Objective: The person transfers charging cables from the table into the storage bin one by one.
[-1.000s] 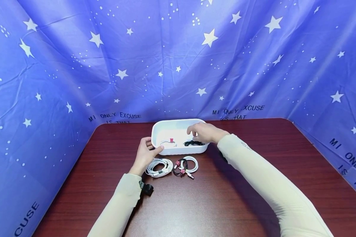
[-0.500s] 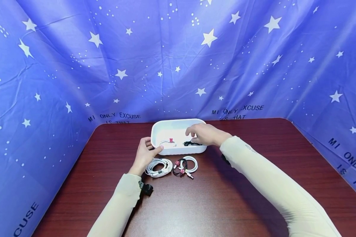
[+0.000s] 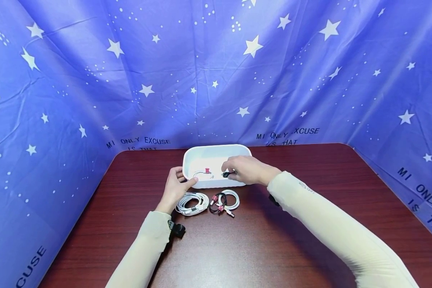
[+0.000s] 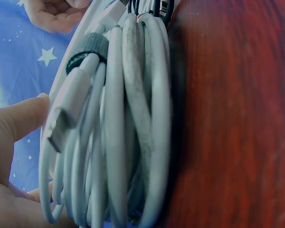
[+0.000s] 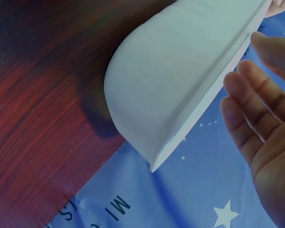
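Observation:
A white plastic box (image 3: 216, 184) stands at the back of the table, in the head view. My left hand (image 3: 175, 188) holds its front left corner, thumb on the rim. Inside, at left, lies a thin white cable (image 3: 199, 173) with a red tie (image 3: 207, 171). A black cable (image 3: 227, 175) lies at the right, partly hidden by my right hand (image 3: 250, 169), which reaches over the right rim with loosely bent fingers. In the right wrist view its fingers (image 5: 235, 85) are spread apart above the rim, and no cable shows between them.
In front of the box lie a large coiled white cable (image 3: 192, 204), a smaller white coil (image 3: 234, 200) and a black cable with red ties (image 3: 215, 199) beside it. A blue star-printed curtain (image 3: 216, 72) hangs behind the brown table (image 3: 230, 248).
My right hand has lowered and come slightly nearer the front of the box, now covering more of the black cable. My left hand and the box have stayed put.

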`<state>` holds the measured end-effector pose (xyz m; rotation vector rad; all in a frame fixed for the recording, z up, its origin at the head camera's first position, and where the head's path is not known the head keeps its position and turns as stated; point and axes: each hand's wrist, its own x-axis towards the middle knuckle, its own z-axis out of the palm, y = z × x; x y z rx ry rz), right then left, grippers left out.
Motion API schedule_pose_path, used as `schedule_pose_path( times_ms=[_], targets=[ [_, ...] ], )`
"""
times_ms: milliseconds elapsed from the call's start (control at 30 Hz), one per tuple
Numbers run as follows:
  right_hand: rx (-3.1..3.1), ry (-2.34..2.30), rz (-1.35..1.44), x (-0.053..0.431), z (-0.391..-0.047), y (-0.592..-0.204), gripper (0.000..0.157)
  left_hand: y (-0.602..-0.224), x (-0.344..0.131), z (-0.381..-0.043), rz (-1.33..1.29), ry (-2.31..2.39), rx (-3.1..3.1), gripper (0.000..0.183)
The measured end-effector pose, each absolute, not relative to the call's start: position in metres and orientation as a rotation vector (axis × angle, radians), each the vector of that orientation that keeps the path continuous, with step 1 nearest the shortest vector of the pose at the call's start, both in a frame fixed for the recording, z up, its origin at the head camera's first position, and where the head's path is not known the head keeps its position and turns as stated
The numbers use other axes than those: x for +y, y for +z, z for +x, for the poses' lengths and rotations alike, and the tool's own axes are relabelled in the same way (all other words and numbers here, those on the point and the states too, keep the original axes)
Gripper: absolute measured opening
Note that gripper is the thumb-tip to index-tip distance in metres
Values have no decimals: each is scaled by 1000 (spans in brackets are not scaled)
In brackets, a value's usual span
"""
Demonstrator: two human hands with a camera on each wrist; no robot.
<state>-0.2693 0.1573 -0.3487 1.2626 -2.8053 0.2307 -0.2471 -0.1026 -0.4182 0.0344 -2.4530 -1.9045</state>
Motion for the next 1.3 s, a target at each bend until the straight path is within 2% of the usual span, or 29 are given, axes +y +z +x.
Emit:
schedule_pose_path(
  times_ms=[233, 600, 900, 1300],
  targets=[
    [-2778, 236, 1297, 153, -263, -351, 17, -419, -103, -248, 27, -1904, -2447, 65],
    [-2758, 190, 1347, 146, -245, -355, 19, -419, -102, -247, 22, -1904, -2441, 66],
    [-2687, 185, 1450, 145, -233, -364, 15, -419, -103, -248, 9, -1905, -2443, 65],
    [-2561, 217, 1605, 141, -225, -379, 22, -419, -103, -247, 17, -1887, -2464, 66]
  ],
)
